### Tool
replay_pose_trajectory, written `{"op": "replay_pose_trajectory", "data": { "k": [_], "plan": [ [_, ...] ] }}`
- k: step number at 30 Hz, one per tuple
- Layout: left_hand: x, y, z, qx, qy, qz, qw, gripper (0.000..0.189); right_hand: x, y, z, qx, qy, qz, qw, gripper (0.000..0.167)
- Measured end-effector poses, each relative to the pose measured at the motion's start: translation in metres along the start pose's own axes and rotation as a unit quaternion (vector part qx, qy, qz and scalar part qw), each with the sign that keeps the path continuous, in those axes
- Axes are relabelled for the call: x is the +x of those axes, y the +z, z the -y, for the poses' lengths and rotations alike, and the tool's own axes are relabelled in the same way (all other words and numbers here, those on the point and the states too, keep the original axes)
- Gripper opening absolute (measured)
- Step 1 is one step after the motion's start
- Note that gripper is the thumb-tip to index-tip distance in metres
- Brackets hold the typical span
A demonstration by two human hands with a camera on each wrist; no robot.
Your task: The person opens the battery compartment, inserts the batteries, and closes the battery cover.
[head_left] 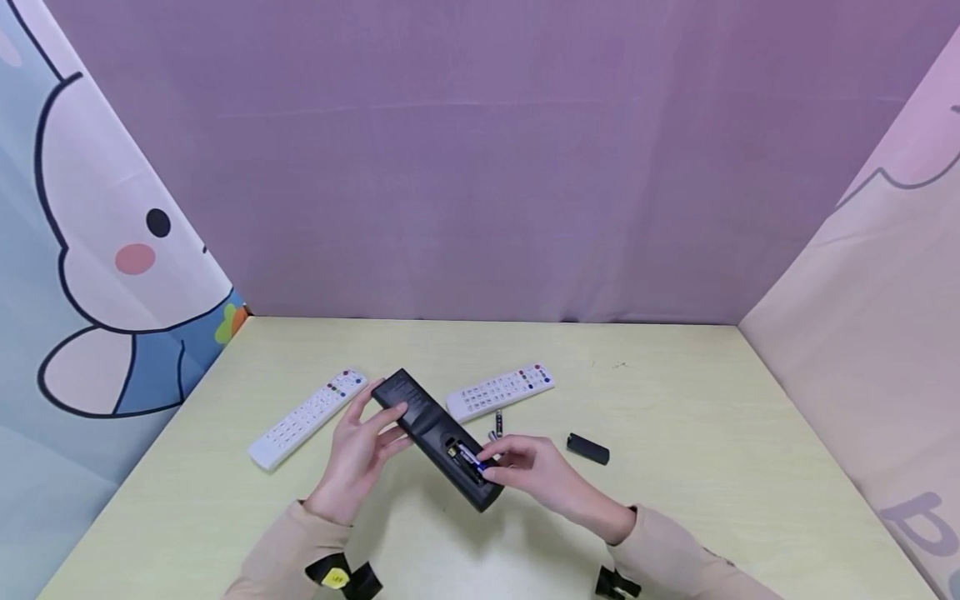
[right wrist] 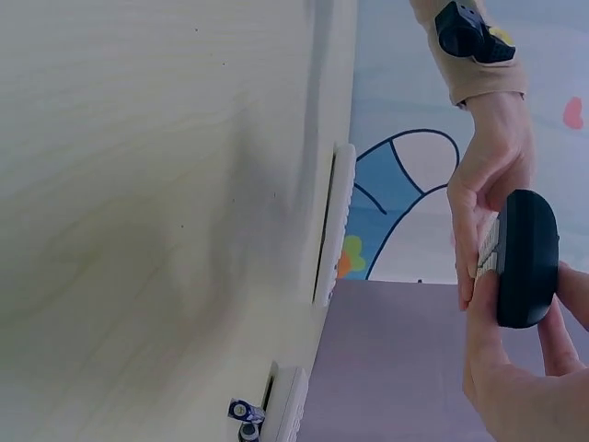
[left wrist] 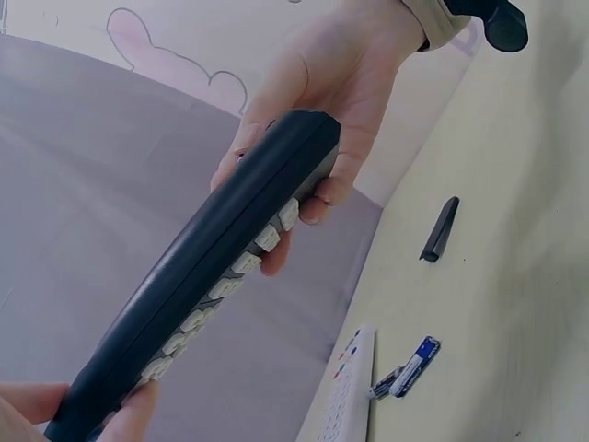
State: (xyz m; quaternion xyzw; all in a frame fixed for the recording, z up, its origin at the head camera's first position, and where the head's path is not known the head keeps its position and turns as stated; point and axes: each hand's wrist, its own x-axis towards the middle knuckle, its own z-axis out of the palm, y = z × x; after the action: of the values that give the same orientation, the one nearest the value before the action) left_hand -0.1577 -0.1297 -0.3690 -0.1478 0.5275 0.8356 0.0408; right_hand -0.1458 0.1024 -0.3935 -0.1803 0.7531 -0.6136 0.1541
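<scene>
A black remote control (head_left: 427, 423) is raised above the table, tilted, its back with the uncovered battery compartment facing up. My left hand (head_left: 358, 457) grips its far end, thumb on the back and fingers beneath. At the near end, my right hand (head_left: 536, 471) pinches a blue-and-silver battery (head_left: 468, 455) that lies at the compartment. Some right fingers touch the button side in the left wrist view, where the remote's body (left wrist: 212, 239) hides the compartment. Loose batteries (left wrist: 417, 366) lie on the table beyond the right hand. The black battery cover (head_left: 588, 448) lies to its right.
One white remote (head_left: 307, 418) lies left of my left hand, and another white remote (head_left: 501, 392) lies behind the black one, close to the loose batteries. The pale table (head_left: 675, 517) meets a purple backdrop (head_left: 480, 167) at its back edge, with printed cloth panels at both sides.
</scene>
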Motion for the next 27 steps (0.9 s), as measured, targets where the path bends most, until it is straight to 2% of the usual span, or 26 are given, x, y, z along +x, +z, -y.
{"op": "replay_pose_trajectory", "data": {
  "k": [11,19,27],
  "plan": [
    [-0.0015,0.0021,0.0006,0.003,0.008,-0.004,1.0000,0.055,-0.0021,0.0040,0.0039,0.011,0.036,-0.034,0.9987,0.025],
    [-0.0011,0.0038,0.0026,0.007,0.015,-0.005,0.9999,0.057,-0.0005,0.0076,0.0022,0.006,0.048,-0.064,0.9968,0.022],
    [-0.0001,0.0049,0.0054,0.008,0.009,-0.014,0.9998,0.052,-0.0014,0.0089,0.0014,0.025,0.064,-0.071,0.9951,0.022]
  ]
}}
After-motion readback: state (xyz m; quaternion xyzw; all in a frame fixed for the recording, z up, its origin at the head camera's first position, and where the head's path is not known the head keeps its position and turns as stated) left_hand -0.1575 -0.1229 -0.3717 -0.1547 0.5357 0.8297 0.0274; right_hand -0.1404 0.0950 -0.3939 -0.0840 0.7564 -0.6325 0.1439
